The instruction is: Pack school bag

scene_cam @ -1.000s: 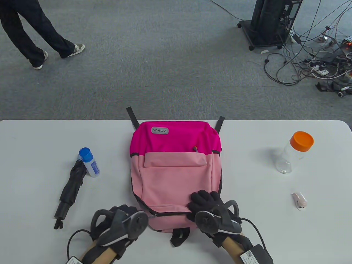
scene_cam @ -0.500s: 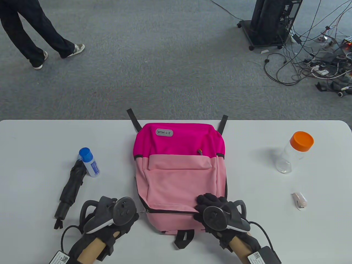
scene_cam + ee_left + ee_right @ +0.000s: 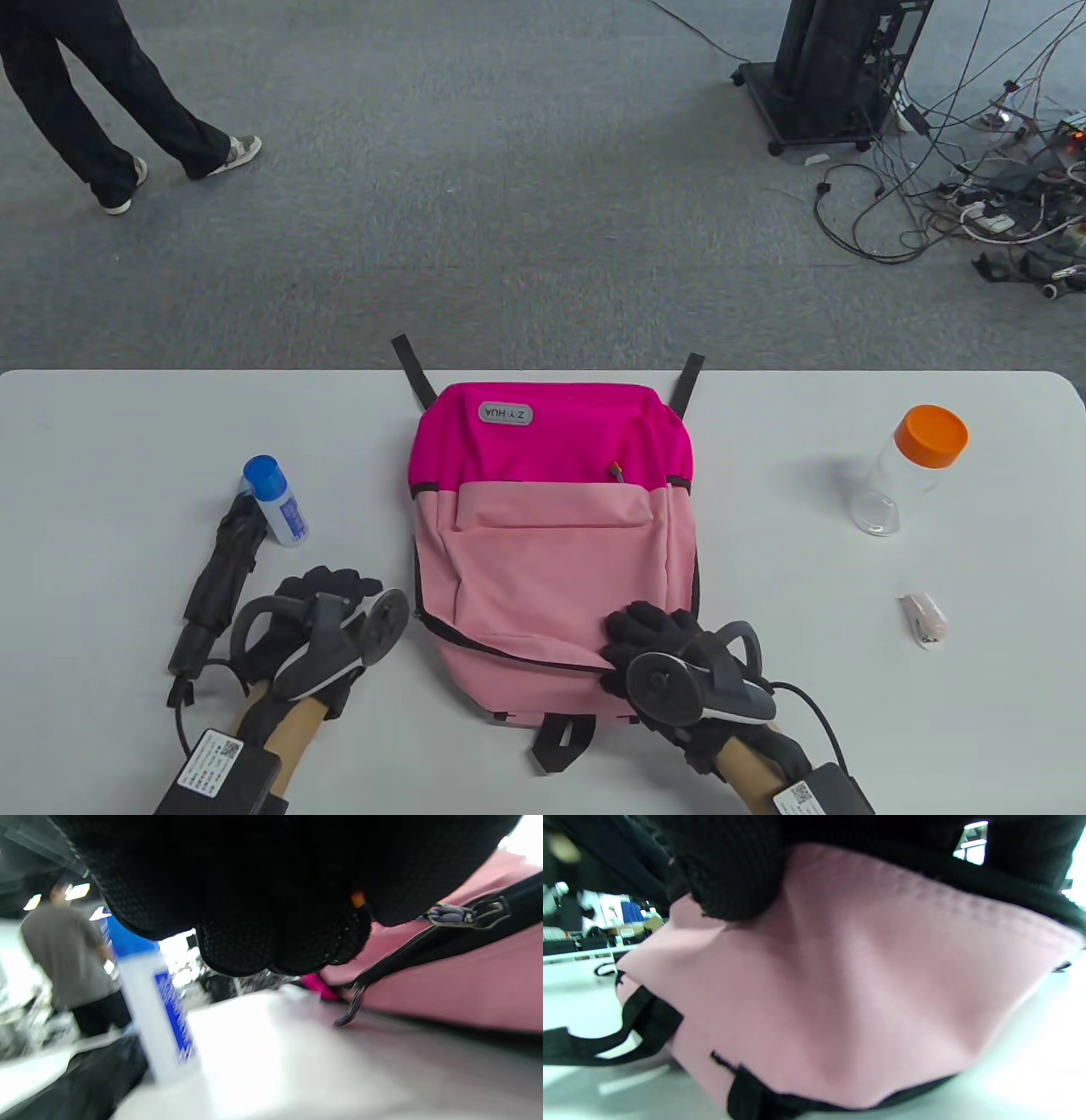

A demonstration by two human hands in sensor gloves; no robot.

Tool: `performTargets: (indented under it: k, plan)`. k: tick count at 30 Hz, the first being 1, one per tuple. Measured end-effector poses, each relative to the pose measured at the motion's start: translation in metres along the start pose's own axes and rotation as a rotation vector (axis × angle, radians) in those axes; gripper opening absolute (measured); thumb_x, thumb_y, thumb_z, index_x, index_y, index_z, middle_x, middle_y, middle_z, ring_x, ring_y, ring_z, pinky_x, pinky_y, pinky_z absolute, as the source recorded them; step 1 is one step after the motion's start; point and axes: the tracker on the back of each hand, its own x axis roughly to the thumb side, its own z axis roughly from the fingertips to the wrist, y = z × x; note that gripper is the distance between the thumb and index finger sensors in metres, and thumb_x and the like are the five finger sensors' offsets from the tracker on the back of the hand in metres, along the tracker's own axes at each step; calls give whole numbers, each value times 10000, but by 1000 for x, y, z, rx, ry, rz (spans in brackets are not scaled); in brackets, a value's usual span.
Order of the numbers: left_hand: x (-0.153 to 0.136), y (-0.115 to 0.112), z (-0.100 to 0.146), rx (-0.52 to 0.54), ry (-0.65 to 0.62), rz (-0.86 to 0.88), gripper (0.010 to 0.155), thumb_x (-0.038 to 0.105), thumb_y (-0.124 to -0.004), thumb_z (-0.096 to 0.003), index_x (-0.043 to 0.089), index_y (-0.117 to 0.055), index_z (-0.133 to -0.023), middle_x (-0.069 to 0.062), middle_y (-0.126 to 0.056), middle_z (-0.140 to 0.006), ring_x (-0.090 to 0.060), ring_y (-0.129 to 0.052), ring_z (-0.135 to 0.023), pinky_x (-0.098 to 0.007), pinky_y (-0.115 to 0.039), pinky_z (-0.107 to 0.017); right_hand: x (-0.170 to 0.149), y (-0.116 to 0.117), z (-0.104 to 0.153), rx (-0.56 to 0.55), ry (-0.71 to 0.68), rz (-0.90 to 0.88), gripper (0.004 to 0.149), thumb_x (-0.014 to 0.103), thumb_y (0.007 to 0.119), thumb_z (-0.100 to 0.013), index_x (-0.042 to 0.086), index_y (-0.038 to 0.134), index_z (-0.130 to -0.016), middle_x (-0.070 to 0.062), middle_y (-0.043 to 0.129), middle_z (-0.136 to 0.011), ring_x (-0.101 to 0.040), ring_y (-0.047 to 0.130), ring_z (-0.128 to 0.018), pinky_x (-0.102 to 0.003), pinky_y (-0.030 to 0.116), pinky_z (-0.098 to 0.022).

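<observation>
The right hand [image 3: 657,641] presses curled fingers into the near corner of the pink bag [image 3: 551,543], which lies flat mid-table. The left hand [image 3: 327,594] hovers beside the zip pull [image 3: 462,914]; whether it pinches anything I cannot tell. Opening looks under way; next, part the zip and reach for the umbrella [image 3: 216,586].

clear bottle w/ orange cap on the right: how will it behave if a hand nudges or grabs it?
The clear bottle looks empty, so probably light for its size. It stands upright, tall and narrow under the wide orange cap, so a nudge near the top may tip it, and its round body would likely roll then. Its smooth wall could be a bit slippery for the gloved right hand.
</observation>
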Motion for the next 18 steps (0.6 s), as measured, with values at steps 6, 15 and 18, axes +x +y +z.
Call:
performTargets:
  k: [6, 15, 18]
  plan:
    - [11, -32, -38, -78, 125, -45, 421, 485, -876, -457, 243, -1048, -756, -24, -1133, -662, -279, -1109, -597, -530, -932, -528, -1, -4, 10, 55, 4, -40, 458, 365, 822, -465, 60, 974, -771, -193, 872, -964, -484, 830, -936, -780, 772, -554]
    - [18, -51, -72, -154, 230, -61, 457, 503, -869, -434, 246, -1030, -775, -18, -1128, -669, -268, -1116, -572, -500, -938, -503, 0, 2, 25, 0, 44, -59, 457, 379, 829, -476, 68, 967, -780, -178, 858, -976, -464, 809, -952, -766, 750, -568]
    - [15, -52, -68, -156, 221, -67, 533, 552, -857, -420, 230, -996, -822, -23, -1113, -715, -281, -1107, -613, -515, -921, -533, 2, 3, 24, 12, 49, -45, 457, 376, 827, -483, 66, 958, -792, -181, 842, -986, -466, 797, -957, -764, 742, -574]
